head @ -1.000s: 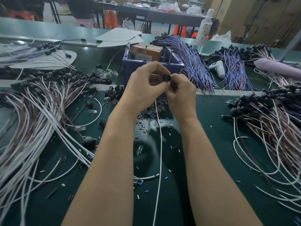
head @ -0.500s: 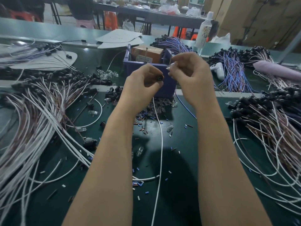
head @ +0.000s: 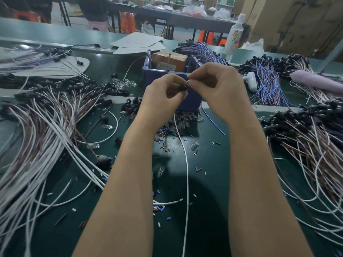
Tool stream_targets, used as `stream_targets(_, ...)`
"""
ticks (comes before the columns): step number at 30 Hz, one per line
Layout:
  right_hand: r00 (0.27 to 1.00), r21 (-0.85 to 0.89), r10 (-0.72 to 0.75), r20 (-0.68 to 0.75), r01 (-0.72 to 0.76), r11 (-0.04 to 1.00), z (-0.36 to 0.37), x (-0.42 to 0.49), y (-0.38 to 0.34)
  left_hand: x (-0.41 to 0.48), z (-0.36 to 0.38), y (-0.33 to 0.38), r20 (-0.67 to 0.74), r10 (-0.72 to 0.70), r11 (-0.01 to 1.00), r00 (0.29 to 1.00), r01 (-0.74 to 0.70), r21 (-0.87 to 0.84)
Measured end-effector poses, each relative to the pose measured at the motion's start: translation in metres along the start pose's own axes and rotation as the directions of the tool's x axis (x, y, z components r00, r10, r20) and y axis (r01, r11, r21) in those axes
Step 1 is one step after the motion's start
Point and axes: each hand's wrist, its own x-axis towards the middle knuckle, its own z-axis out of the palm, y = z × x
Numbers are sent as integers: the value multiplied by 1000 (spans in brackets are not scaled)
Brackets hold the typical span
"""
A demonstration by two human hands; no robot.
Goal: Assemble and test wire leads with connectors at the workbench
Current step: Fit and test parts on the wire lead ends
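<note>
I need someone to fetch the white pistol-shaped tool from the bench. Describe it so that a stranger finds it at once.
Start at the blue bin in the middle of the green bench, behind the two hands. Look right, past the right hand, to the bundle of blue and purple wires. The white tool lies at that bundle's left edge: the only smooth, chunky white plastic thing among thin wires and black caps.

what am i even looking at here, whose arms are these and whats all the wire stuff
This is one view from a camera worn on a worker's head, looking down at their own bare arms over a green bench. The left hand pinches a small dark connector, and the right hand brings a tiny clear bulb to it. A white wire hangs down from the left hand. Bundles of finished leads lie on both sides, a blue bin sits behind the hands, and loose bulbs and wire scraps litter the bench.
</note>
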Motion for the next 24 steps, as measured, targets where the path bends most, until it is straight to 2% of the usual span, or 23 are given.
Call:
stream_targets(9, 1000, -119, -7, -26, 3, 993, 0, 1, -6, 0, 0, 7, -23, 61, 989, 998, -57, 134)
stream_targets(15, 998, -132, 1, -59, -9, 991, -9, 1, -7, -1, 1, 15, -36, 125, 976, 991, -117, 183)
stream_targets(20, 999, -183, 31, -31, -36, 982, -9, 1, -3, -2, -1, 15, -1, 81, 949, 997, -77, 306)
stream_targets(24, 999, -163, 53, 10, -51, 985, -7, 1, -1, -3, -2, 15, 32, 87, 948, 996, -92, 304)
